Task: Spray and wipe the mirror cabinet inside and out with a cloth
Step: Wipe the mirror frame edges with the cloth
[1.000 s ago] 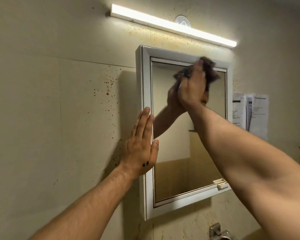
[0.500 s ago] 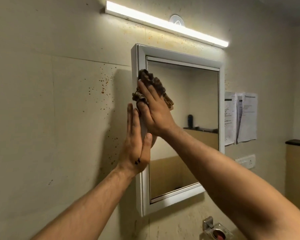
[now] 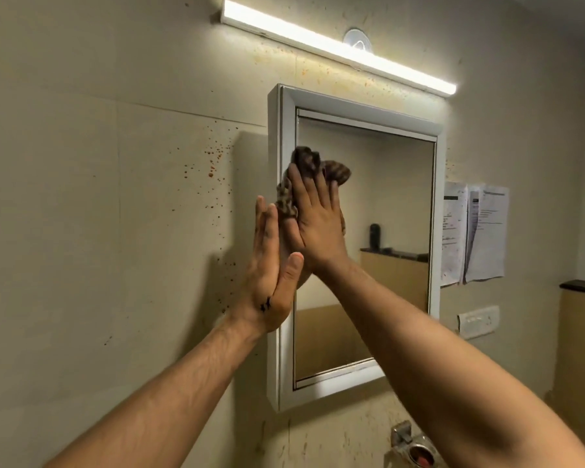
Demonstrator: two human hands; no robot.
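Observation:
A white-framed mirror cabinet (image 3: pixel 368 114) hangs on the beige wall with its door closed. My right hand (image 3: pixel 313 219) presses a crumpled brown patterned cloth (image 3: pixel 306 160) flat against the upper left of the mirror glass, fingers spread and straight over it. My left hand (image 3: pixel 271 268) lies flat against the cabinet's left frame edge, fingers straight and pointing up, thumb toward the glass. No spray bottle is in view.
A lit tube lamp (image 3: pixel 338 47) runs above the cabinet. Papers (image 3: pixel 473 234) are stuck to the wall on the right, with a switch plate (image 3: pixel 478 320) below them. Brown splatter marks (image 3: pixel 213 163) dot the wall left of the cabinet. A metal fitting (image 3: pixel 412 447) sits below.
My right hand swept the cloth from the mirror's upper right across to its upper left and slightly down. My left hand stayed flat on the left frame edge.

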